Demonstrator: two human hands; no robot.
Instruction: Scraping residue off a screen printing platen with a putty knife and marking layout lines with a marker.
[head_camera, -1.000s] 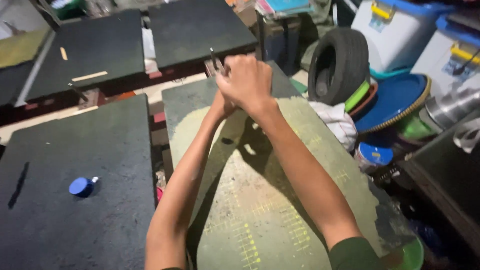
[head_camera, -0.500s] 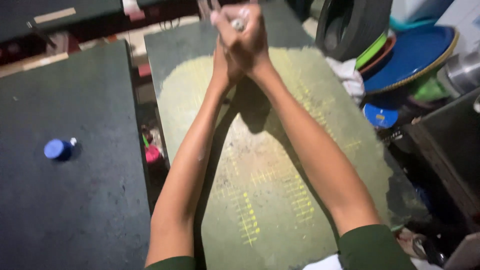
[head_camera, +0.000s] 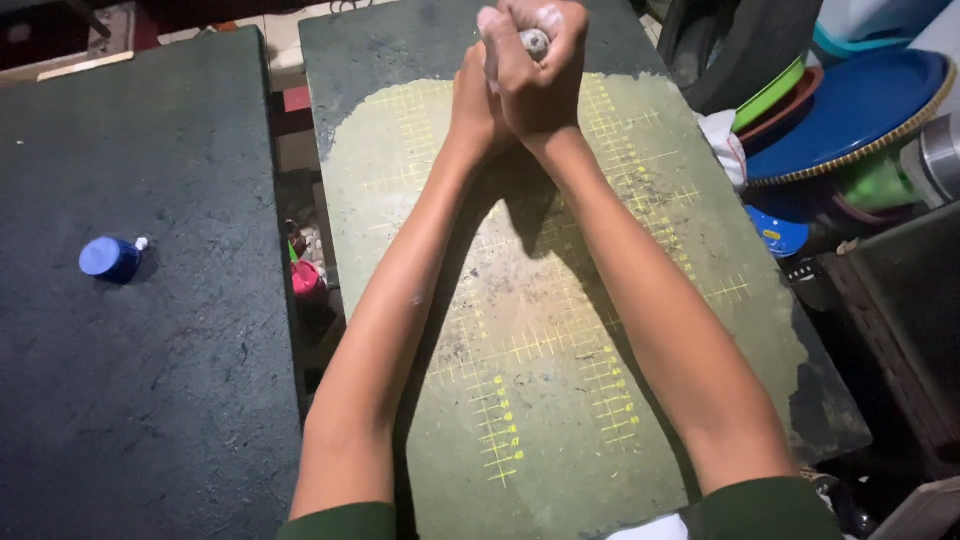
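Both forearms stretch from the near edge over the green marked board. At its far end the left hand and right hand are clasped tight together around a small greyish tool, pressing it down; a steady two-handed pull toward the near edge seems called for.

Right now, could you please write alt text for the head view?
Both hands, left hand and right hand, clasp a small grey object above a green board marked with yellow gridlines. A blue cap lies on the dark table alongside.
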